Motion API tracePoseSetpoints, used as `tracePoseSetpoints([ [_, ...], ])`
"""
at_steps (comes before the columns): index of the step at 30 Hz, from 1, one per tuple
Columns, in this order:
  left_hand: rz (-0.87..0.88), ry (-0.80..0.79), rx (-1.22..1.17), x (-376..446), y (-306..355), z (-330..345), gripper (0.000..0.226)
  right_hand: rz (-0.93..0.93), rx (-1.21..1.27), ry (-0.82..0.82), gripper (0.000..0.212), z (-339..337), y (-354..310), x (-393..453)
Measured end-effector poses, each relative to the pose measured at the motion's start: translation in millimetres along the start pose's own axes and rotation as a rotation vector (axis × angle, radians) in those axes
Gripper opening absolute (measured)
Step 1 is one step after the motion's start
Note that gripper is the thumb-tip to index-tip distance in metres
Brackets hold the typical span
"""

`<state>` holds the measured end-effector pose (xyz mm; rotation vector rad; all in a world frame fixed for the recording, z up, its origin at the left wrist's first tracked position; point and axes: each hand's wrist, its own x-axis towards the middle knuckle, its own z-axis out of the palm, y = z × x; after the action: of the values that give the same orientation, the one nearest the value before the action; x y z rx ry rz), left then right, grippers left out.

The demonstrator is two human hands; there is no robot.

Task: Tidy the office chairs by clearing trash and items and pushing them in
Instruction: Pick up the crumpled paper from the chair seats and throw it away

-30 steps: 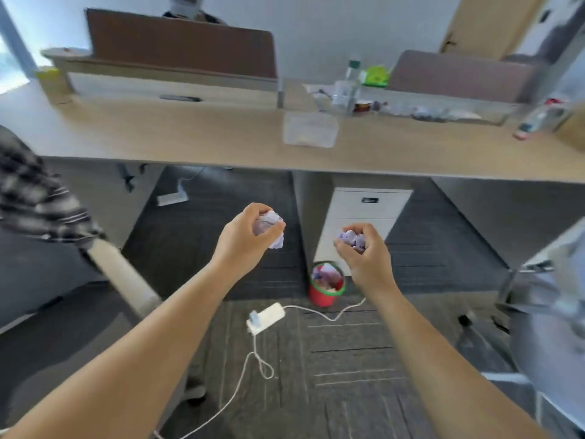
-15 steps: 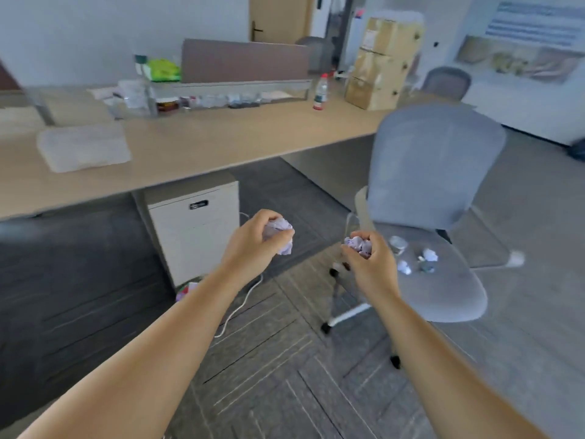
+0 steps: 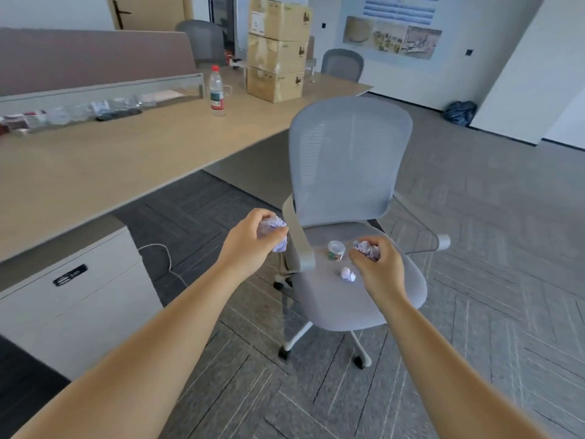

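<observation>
Grey carpet floor runs beside our long worktop (image 3: 133,160), where the chair (image 3: 348,160) stands pulled out. Our left hand (image 3: 250,245) and right hand (image 3: 380,267) each clutch a crumpled paper. A paper ball (image 3: 347,274) and small tub (image 3: 335,250) lie on the seat, nearest our right hand.

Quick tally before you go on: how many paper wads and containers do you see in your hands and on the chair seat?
Crumpled paper wads: 3, one in the left hand, one in the right hand, one loose wad on the chair seat
Small lidded tub: 1
Total: 4
</observation>
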<state>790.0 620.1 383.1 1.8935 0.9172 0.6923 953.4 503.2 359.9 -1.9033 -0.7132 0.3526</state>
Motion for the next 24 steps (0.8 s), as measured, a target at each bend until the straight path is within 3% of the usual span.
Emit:
tracePoseSetpoints([
  [3,-0.021,0.015,-0.009,25.1,-7.3,-8.3,0.01,0.015,0.02,-0.045,0.024,23.7,-5.8,19.7],
  [5,-0.029,0.047,-0.033,36.5,-16.2,-17.6,0.024,-0.004,0.023,-0.091,0.023,46.0,-9.9,34.3],
  [9,-0.108,0.194,-0.066,43.8,-52.6,-47.2,0.028,-0.068,0.013,-0.242,0.019,104.9,-20.4,57.2],
  [13,-0.324,0.415,-0.076,27.7,-110.7,-79.6,0.019,-0.117,0.023,-0.481,0.024,175.5,-25.4,59.5],
  [18,-0.588,0.639,-0.034,-7.4,-170.4,-114.7,0.038,-0.141,0.029,-0.785,0.024,260.1,-30.5,37.8],
  [21,-0.677,0.723,-0.01,-32.4,-206.3,-131.4,0.044,-0.143,0.022,-0.912,0.027,307.3,-30.8,13.5],
  [24,-0.829,0.773,-0.014,-56.2,-255.4,-147.2,0.047,-0.101,0.023,-1.011,0.016,355.8,-23.9,-12.7],
])
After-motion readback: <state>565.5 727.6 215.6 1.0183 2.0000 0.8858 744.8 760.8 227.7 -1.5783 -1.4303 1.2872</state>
